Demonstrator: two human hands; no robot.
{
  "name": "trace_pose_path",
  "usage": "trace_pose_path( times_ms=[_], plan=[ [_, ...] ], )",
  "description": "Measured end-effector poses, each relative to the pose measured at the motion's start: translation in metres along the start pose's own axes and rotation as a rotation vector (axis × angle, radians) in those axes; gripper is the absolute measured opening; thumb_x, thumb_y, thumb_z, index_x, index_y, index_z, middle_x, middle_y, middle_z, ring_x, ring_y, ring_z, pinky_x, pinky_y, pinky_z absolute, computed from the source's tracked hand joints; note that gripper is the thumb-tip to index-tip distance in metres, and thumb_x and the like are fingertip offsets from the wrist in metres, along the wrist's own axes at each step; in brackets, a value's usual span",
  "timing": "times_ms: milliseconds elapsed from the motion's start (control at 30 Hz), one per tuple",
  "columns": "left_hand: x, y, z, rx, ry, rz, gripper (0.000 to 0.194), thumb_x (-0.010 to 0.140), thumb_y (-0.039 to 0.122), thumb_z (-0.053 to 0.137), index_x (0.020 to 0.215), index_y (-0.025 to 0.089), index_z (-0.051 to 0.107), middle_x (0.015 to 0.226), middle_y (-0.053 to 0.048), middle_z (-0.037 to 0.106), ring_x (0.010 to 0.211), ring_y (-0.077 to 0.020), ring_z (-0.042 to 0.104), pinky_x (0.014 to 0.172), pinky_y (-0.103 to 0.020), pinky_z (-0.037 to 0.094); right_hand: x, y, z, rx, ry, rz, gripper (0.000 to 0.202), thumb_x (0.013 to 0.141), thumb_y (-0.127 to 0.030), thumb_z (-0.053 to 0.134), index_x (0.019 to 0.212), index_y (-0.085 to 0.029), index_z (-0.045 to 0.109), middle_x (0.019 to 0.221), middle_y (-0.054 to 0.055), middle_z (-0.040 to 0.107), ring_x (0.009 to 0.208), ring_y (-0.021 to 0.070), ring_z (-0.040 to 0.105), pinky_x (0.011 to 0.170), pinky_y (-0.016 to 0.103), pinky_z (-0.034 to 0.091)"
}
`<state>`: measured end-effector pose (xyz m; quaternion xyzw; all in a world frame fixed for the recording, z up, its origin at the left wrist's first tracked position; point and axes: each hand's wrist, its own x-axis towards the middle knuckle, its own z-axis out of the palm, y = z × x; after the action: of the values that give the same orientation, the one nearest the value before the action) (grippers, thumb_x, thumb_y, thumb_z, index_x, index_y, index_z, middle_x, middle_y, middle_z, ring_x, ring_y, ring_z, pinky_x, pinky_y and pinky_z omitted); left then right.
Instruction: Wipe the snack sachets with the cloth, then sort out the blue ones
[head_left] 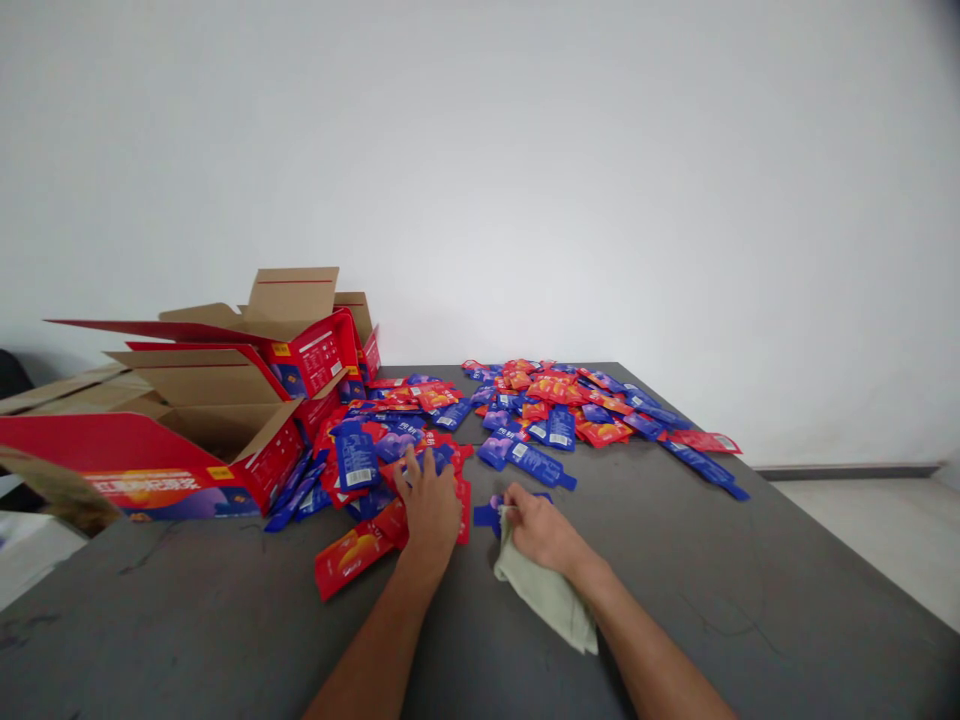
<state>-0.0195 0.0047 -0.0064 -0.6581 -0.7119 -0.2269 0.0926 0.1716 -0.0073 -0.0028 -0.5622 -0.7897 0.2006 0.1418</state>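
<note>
My left hand (430,503) lies on the left pile of red and blue packets, its fingers spread over blue and red ones. A red packet (352,560) sticks out of this pile toward the lower left, beside my wrist. My right hand (534,525) is closed on a pale green cloth (551,600) that hangs down toward the table's near side. Under the right fingers is a blue packet (486,515), partly hidden by the hand. Another blue packet (536,462) lies flat just behind it.
Open red cardboard boxes (172,455) stand at the left, with more boxes (315,345) behind them. A second pile of red and blue packets (555,390) spreads over the back of the dark table (675,600). Several packets trail toward its right edge. A white wall rises behind.
</note>
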Motion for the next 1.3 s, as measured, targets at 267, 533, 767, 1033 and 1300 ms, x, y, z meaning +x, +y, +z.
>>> trace_pose_path(
  times_ms=[267,533,767,1033,1300],
  plan=[
    [-0.013,0.021,0.031,-0.691,-0.351,0.426,0.06,0.082,0.012,0.05,0.14,0.023,0.054,0.139,-0.01,0.06,0.13,-0.025,0.053,0.113,-0.043,0.037,0.007,0.011,-0.002,0.087,0.284,0.052,0.018,0.084,-0.007,0.051,0.095,-0.02,0.057,0.081,0.005,0.07,0.078,0.0189,0.066,0.066,0.025,0.036],
    [-0.021,0.032,0.03,-0.635,-0.352,0.257,0.062,0.071,0.009,0.058,0.133,0.016,0.057,0.119,-0.016,0.064,0.111,-0.0305,0.058,0.098,-0.042,0.042,0.004,0.008,-0.013,0.035,0.359,0.165,0.015,0.085,-0.012,0.053,0.095,-0.021,0.059,0.079,0.005,0.068,0.075,0.0203,0.065,0.065,0.027,0.039],
    [-0.008,0.028,0.006,-1.111,-0.428,-0.062,0.026,0.07,0.013,0.058,0.091,0.017,0.073,0.081,-0.003,0.067,0.076,-0.0199,0.058,0.069,-0.03,0.04,0.002,-0.005,-0.014,0.212,0.57,-0.139,0.018,0.089,-0.012,0.051,0.097,-0.019,0.065,0.101,0.009,0.062,0.096,0.0208,0.06,0.088,0.031,0.048],
    [-0.011,0.024,-0.002,-1.805,-0.616,-0.147,0.095,0.054,0.001,0.054,0.144,0.031,0.048,0.121,-0.005,0.067,0.098,-0.02,0.062,0.074,-0.025,0.045,0.0,-0.02,0.007,0.326,0.454,-0.365,0.021,0.089,-0.013,0.057,0.101,-0.023,0.071,0.103,0.006,0.065,0.097,0.0192,0.062,0.089,0.031,0.051],
    [-0.016,0.027,-0.01,-1.741,-0.789,0.027,0.1,0.048,0.002,0.049,0.143,0.032,0.051,0.136,-0.005,0.061,0.127,-0.0267,0.053,0.1,-0.04,0.044,-0.002,-0.016,-0.018,0.285,0.708,-0.252,0.023,0.095,-0.021,0.053,0.105,-0.022,0.074,0.105,0.008,0.066,0.095,0.0198,0.064,0.089,0.033,0.053]
  ],
)
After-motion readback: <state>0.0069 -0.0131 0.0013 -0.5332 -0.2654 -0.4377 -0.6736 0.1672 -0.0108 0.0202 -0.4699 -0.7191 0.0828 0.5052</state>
